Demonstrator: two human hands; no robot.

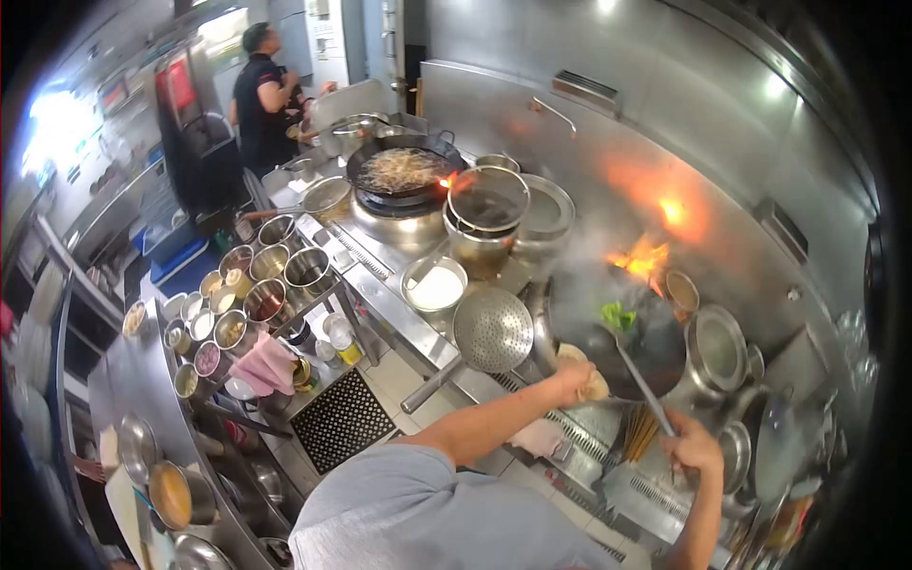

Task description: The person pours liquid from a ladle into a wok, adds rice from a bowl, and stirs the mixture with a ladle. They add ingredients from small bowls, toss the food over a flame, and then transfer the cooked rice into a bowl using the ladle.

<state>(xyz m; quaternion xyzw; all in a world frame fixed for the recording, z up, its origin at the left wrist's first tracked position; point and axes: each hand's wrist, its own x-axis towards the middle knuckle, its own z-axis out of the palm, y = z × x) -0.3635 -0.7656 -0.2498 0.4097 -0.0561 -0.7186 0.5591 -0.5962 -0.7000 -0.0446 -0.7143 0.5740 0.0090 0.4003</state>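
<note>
My left hand (pixel 575 378) grips a folded pale cloth (pixel 597 387) against the near left edge of a large dark wok (pixel 646 372). My right hand (pixel 693 445) is closed round the handle of a long metal ladle (pixel 643 380), which slants down into the wok. Bright green leaves (pixel 618 315) sit at the ladle's far end, so its head is hidden. Steam veils much of the wok's inside. Flames (pixel 642 260) rise at its far edge. Left of the wok, a perforated strainer (pixel 493 330) rests over the counter, its handle pointing toward me.
Another wok (pixel 403 171) holds bubbling, frothy contents further left. A wire strainer (pixel 488 198) rests over a pot, near a bowl of white contents (pixel 437 287). Ingredient tins (pixel 266 300) crowd the left stand. A perforated black mat (pixel 342 421) lies on the floor. A person (pixel 261 104) stands at the back.
</note>
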